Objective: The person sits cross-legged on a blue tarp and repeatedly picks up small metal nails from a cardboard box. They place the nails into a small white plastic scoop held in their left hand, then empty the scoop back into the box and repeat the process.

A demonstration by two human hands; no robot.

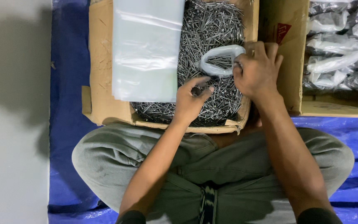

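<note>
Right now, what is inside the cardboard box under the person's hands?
The cardboard box is full of loose metal nails. A stack of clear plastic bags covers its left part, hiding whatever lies beneath. The box bottom cannot be seen.

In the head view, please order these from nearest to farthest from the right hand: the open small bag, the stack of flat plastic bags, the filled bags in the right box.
From the right hand:
1. Open small bag, held at its left.
2. Filled bags, right box.
3. Stack of flat plastic bags, far left over the nails.
</note>
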